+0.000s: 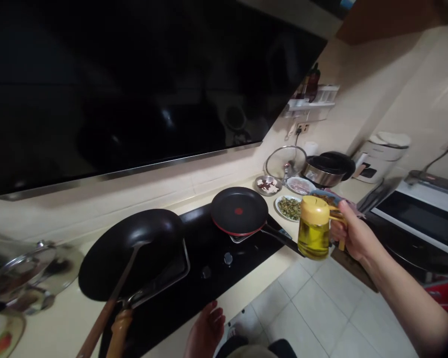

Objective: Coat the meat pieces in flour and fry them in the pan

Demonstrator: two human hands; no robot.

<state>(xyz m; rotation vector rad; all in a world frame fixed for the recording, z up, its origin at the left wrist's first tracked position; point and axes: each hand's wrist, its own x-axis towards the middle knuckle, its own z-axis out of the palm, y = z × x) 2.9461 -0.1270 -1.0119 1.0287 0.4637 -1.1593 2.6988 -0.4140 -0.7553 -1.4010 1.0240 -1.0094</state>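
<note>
My right hand [349, 231] is wrapped round the handle of an oil pot [313, 236] with a yellow lid and yellow-green oil inside. It holds the pot upright in the air, in front of the counter's right part. My left hand [206, 328] hangs low by the counter's front edge, fingers loosely curled and nothing visible in them. On the black cooktop [205, 248] stand a frying pan [239, 211] with a red rim and a large wok [130, 248]. A spatula [123, 278] with a wooden handle rests in the wok. The frying pan looks bare inside.
Behind the oil pot are a plate of chopped greens [289, 208], a metal bowl [268, 185], a plate of pale food [299, 185] and a glass lid [285, 163]. A dark range hood [153, 89] hangs overhead. Glass lids [33, 268] lie at left.
</note>
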